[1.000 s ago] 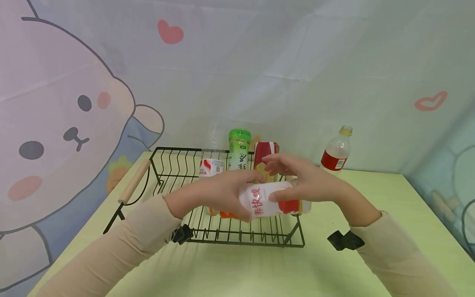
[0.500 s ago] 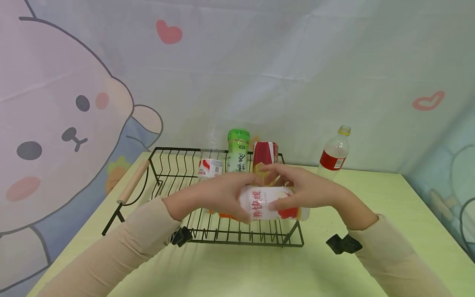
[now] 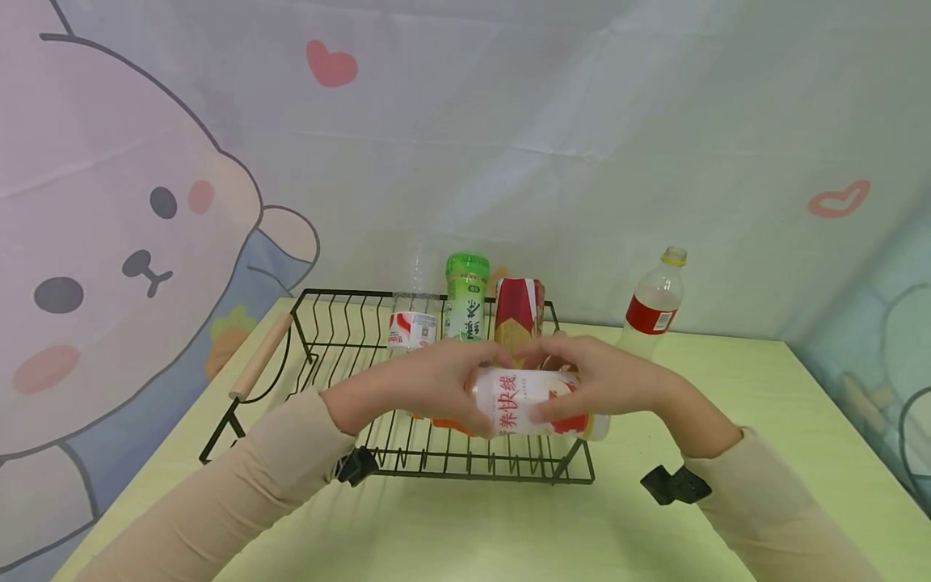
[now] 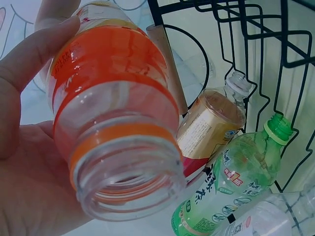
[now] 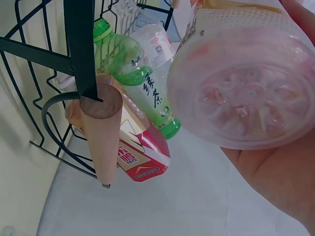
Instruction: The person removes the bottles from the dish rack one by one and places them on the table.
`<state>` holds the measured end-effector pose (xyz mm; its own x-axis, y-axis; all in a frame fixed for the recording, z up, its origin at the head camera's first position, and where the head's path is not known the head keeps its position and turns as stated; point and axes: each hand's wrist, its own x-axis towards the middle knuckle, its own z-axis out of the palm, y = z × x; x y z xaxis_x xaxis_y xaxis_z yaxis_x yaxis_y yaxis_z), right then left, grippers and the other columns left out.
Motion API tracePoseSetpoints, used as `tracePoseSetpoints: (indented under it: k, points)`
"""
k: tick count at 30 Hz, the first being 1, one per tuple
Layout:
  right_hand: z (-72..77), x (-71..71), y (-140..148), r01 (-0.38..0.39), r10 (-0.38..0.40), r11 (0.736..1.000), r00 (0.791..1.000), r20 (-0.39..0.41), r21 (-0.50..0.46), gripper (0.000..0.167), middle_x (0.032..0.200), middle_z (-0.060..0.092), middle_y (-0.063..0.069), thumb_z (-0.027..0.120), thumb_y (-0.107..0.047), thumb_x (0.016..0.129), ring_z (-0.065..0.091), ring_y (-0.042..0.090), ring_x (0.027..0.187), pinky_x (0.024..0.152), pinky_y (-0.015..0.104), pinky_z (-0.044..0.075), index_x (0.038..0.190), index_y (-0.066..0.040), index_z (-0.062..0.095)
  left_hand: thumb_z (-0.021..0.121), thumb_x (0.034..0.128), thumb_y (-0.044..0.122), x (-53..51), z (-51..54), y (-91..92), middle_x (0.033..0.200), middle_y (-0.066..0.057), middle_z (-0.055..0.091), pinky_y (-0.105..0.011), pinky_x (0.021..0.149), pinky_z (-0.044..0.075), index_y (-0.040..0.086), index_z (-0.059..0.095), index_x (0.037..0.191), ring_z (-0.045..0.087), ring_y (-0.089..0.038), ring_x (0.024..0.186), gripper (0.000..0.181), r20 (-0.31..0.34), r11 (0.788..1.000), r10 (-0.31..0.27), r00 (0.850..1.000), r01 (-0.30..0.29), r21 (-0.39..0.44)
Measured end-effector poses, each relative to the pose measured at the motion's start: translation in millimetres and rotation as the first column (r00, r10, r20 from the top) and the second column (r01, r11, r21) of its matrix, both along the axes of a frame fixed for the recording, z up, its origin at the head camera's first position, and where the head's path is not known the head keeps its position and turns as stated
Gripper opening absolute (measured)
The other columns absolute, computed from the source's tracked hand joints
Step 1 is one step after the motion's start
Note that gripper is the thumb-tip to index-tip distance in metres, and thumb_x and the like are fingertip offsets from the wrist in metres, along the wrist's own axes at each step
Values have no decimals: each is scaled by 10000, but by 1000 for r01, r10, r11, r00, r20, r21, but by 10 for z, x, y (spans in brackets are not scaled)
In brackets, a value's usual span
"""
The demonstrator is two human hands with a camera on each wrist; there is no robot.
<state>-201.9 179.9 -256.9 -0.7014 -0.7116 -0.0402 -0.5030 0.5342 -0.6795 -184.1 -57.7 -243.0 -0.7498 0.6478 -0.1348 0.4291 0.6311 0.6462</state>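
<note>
Both hands hold one clear plastic bottle (image 3: 520, 400) sideways above the front of a black wire rack (image 3: 473, 478). Its label is white with red lettering. My left hand (image 3: 436, 380) grips it near the orange shoulder, and the uncapped mouth (image 4: 133, 187) faces the left wrist camera. Toward the base, my right hand (image 3: 614, 376) has its thumb in front and its fingers over the far side. The clear ribbed base (image 5: 251, 93) fills much of the right wrist view. Behind, inside the rack, lie a clear bottle (image 3: 412, 330), a green tea bottle (image 3: 465, 299) and a red-and-gold bottle (image 3: 518, 315).
A clear bottle with a red label (image 3: 653, 311) stands uncapped on the pale green table (image 3: 735, 420), right of the rack. A wooden handle (image 3: 262, 356) juts from the rack's left end, another wooden handle (image 5: 102, 137) from its right. A printed cloth (image 3: 582, 145) hangs behind.
My right hand has come down slightly, and its raised fingers now lie over the bottle. The bottle has dropped a little and turned slightly. The left hand stays nearly in place.
</note>
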Motion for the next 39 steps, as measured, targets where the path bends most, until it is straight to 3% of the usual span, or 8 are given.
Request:
tracePoseSetpoints:
  k: [7, 19, 29, 39]
  points:
    - [-17, 16, 12, -1, 1, 1000, 1000, -13, 5, 487, 1069, 595, -16, 759, -271, 816, 570, 197, 955, 739, 294, 539, 1255, -147, 587, 827, 727, 145, -8, -5, 28, 1040, 4, 582, -272, 655, 532, 151, 554, 1276, 568, -193, 882, 613, 2, 1000, 9, 1000, -9, 3]
    - [4, 56, 33, 25, -23, 998, 999, -36, 51, 578, 1035, 588, 5, 766, -289, 809, 562, 174, 889, 708, 283, 536, 1321, -100, 577, 837, 725, 200, -13, 14, 70, 1020, 30, 585, -260, 669, 518, 169, 570, 1251, 560, -171, 885, 591, -41, 1000, 11, 999, -12, -17]
    - [33, 67, 71, 58, -56, 998, 997, -46, 38, 489, 1012, 567, 7, 765, -281, 809, 578, 182, 882, 669, 299, 556, 1240, -109, 612, 837, 724, 231, -40, 73, 44, 1060, 9, 594, -243, 648, 528, 154, 568, 1263, 564, -183, 876, 608, -99, 1000, -1, 995, 1, -3]
    - [104, 75, 208, 109, -108, 994, 993, -44, 13, 435, 1019, 612, 8, 776, -297, 806, 610, 179, 843, 673, 324, 555, 1186, -159, 616, 859, 711, 273, -77, 138, -26, 1268, -15, 567, -260, 769, 536, 165, 527, 1322, 560, -187, 1023, 703, -72, 997, 81, 994, -80, 17]
